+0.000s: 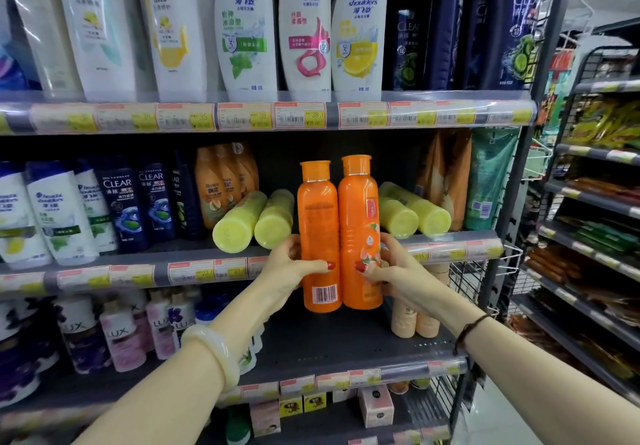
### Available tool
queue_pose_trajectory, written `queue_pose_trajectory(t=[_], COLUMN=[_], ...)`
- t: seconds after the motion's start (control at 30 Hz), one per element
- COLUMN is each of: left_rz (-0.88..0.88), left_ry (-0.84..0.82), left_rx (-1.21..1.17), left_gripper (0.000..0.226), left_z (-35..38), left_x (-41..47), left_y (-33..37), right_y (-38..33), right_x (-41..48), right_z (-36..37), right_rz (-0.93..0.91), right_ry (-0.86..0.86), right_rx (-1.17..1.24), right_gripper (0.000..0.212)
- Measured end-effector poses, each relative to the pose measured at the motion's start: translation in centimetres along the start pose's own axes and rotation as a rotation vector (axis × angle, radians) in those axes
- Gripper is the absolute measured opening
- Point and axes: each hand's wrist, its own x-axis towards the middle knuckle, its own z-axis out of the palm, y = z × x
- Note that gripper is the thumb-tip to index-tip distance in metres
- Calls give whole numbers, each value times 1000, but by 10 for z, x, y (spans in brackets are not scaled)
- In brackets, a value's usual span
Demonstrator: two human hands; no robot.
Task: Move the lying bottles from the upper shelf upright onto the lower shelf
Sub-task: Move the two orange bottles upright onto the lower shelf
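Note:
Two orange bottles stand upright side by side in the air in front of the shelves. My left hand (294, 271) grips the left orange bottle (318, 222), whose barcode faces me. My right hand (388, 271) grips the right orange bottle (360, 216), which shows a flowered label. Their bases hang just above the lower shelf (329, 351). On the upper shelf (194, 247) several yellow-green bottles lie on their sides with their bases toward me: two on the left (235, 226) (273, 219) and two on the right (398, 216) (429, 217).
Lux bottles (121, 337) stand on the lower shelf at the left, peach bottles (415, 320) at the right. Head & Shoulders and Clear bottles (121, 205) fill the upper shelf's left side, pouches (485, 181) its right. A wire rack (595, 202) of goods stands to the right.

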Motion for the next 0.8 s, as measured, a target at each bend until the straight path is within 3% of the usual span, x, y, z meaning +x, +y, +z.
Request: queue_pose_trajectory(t=[0.1, 0.27, 0.4, 0.8], left_rz=[26, -5, -19, -35], left_ry=[7, -48, -75, -100], left_rx=[42, 87, 194, 318], left_gripper=[78, 58, 67, 65], left_z=[0, 10, 24, 50], left_x=[-2, -8, -8, 20], left_y=[-3, -19, -45, -133], right_y=[2, 11, 31, 128], right_x=[-2, -8, -14, -6], right_z=[-1, -15, -27, -53], right_rz=[-23, 3, -1, 49], right_ry=[-6, 2, 41, 103], right_rx=[-48, -142, -257, -341], right_gripper=[54, 67, 66, 65])
